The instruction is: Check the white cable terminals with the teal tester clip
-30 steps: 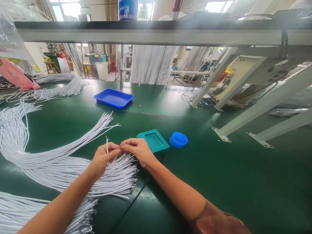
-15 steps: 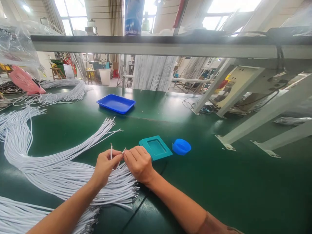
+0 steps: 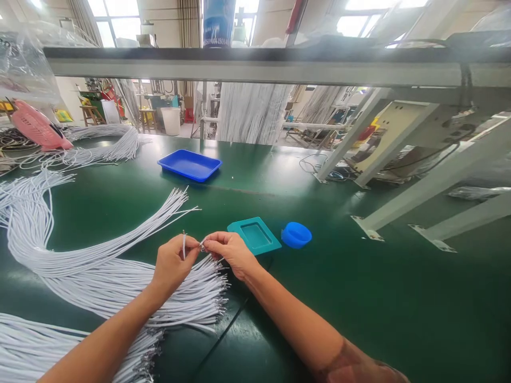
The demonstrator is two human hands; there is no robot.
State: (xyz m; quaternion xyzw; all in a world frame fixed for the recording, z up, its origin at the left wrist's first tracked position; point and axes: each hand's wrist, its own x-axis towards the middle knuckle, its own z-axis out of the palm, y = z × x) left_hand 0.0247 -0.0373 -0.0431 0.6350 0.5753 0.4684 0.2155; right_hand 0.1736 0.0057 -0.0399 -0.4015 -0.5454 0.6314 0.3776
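My left hand [image 3: 175,260] is closed, pinching a white cable [image 3: 184,246] whose end stands up between thumb and fingers. My right hand [image 3: 229,250] meets it fingertip to fingertip, pinching a small piece at the cable's tip; it looks metallic but is too small to make out. Beneath both hands spreads a thick bundle of white cables [image 3: 120,284], with metallic-looking ends at its right side. A separate upper bunch of cables [image 3: 147,229] curves away to the left. A teal tray [image 3: 269,242] lies just beyond my right hand, beside a round blue dish [image 3: 296,235].
Farther back on the green table [image 3: 359,314] sits a blue tray [image 3: 189,166]. Metal legs [image 3: 403,199] of a shelf frame stand at the right, and its beam [image 3: 255,69] crosses overhead. A pink device [image 3: 38,127] and more coiled cables [image 3: 120,142] lie at the back left.
My right hand has turned, its fingers now stretched toward the left fingertips instead of curled with knuckles up. My left hand keeps hold of the cable in nearly the same place.
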